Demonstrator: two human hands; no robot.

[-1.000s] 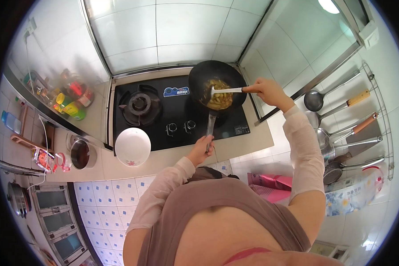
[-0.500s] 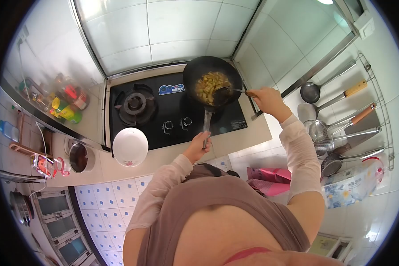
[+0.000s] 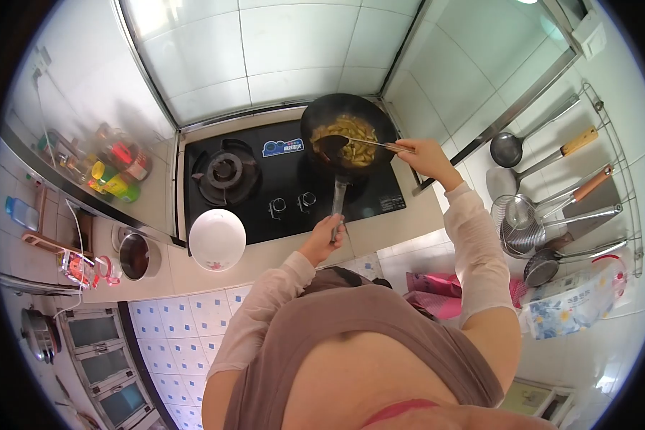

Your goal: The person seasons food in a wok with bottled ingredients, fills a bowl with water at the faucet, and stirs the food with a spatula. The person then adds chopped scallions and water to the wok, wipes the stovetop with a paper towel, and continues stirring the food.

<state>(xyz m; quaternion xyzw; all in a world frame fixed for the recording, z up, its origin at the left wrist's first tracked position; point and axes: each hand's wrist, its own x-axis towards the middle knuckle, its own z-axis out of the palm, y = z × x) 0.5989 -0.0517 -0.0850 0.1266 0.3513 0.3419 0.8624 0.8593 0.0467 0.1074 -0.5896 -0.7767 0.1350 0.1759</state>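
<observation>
A dark wok (image 3: 317, 109) sits over the right side of the black gas stove (image 3: 294, 223). My left hand (image 3: 325, 240) is wrapped round its handle (image 3: 339, 201). Inside the wok lie yellow-green chopped pieces of food (image 3: 360, 132). My right hand (image 3: 424, 158) grips a long-handled cooking ladle (image 3: 371, 142). The ladle's dark head dips into the left part of the food. Under the wok, the right burner is hidden.
A white bowl (image 3: 217, 240) stands on the counter left of the stove, beside the left burner (image 3: 223, 170). Farther left are a pot with dark contents (image 3: 135, 256) and several bottles behind glass (image 3: 115, 180). Utensils hang from a wall rack (image 3: 623, 193) at right.
The ladle's head has moved left across the food in the wok, and my right hand has turned with it. My left hand still holds the wok handle. The whole view shifts slightly.
</observation>
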